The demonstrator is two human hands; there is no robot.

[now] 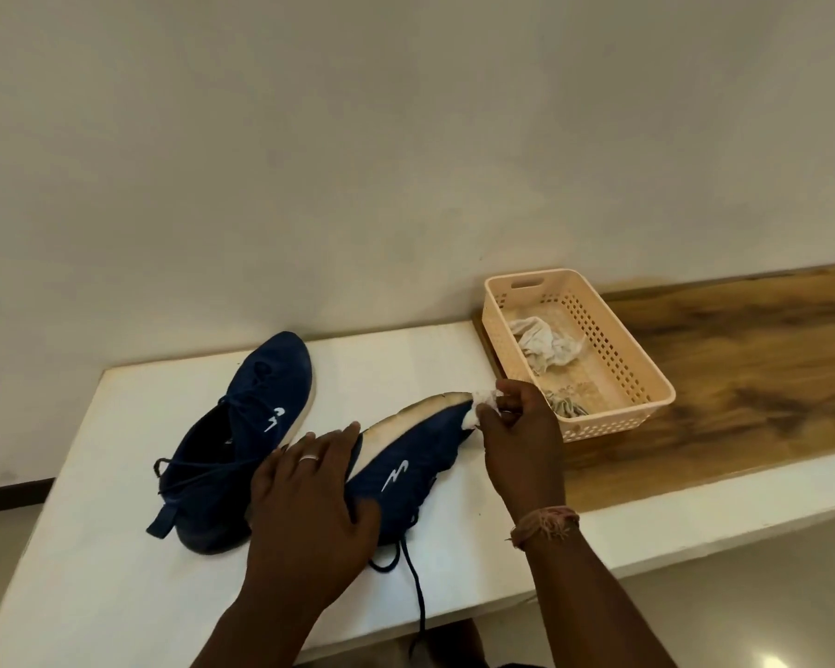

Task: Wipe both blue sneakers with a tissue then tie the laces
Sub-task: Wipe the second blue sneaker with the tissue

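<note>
While I work at the toe, these are the lines I can give.

Right hand [519, 426]: my fingers are curled and pinching a white tissue [483, 402] against the toe tip of the near sneaker [406, 467].

Left hand [309, 489]: my fingers lie straight and spread, palm pressed flat on the heel half of that shoe.

Near sneaker: tipped on its side, pale sole facing 11 o'clock, toe pointing to 2 o'clock; its lace [418, 588] hangs loose over the table's near edge at 6 o'clock.

Far sneaker [242, 436]: upright at 10 o'clock from my left hand, just beside it, toe toward 1 o'clock, laces untied.

White table [116, 547]: bare surface at 8 o'clock, running out to the left edge; a strip also lies open behind the shoes up to the wall.

Basket [647, 378]: at 2 o'clock, just beyond my right knuckles, on the wooden counter [743, 368]; crumpled used tissues [545, 347] lie inside.

Right side: the counter stretches open past the basket toward 3 o'clock.
</note>
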